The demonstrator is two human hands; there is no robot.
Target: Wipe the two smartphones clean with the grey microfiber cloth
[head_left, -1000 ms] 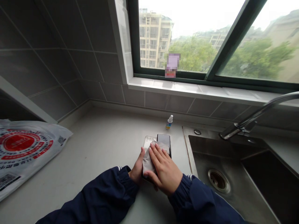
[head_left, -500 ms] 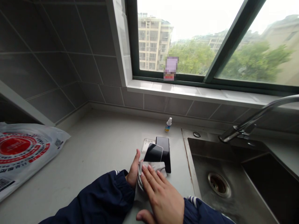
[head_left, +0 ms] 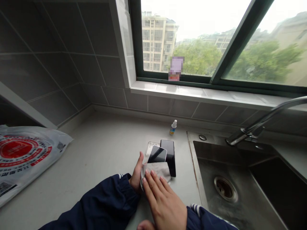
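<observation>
A wide window (head_left: 192, 38) looks out on apartment blocks and green trees at the far side, above a white sill (head_left: 192, 92) and a dark gray tiled wall (head_left: 72, 80) that wraps around the far left corner. Below it runs the pale tabletop (head_left: 100, 147), with a steel sink (head_left: 230, 172) set into it on the right, its round drain (head_left: 225, 188) visible in the basin and a curved faucet (head_left: 263, 118) rising from the far edge. A white plastic bag (head_left: 24, 150) with a red round print lies at the left edge of the tabletop. The person's navy sleeves (head_left: 107, 199) reach in from the near side. Near the sink's left rim, a black phone (head_left: 169, 156) lies flat, and a glossy dark phone (head_left: 157, 154) rests tilted across its left side, its near end under a gray cloth (head_left: 155, 171). The right hand (head_left: 163, 204) lies on the cloth, fingers spread and flat, not clamped. The left hand (head_left: 136, 172) is beside the cloth's left edge, thumb raised; its fingers are hidden, so whether it grips anything cannot be told. A clear phone case (head_left: 151, 148) lies just beyond, and a small spray bottle (head_left: 173, 127) stands farther back.
</observation>
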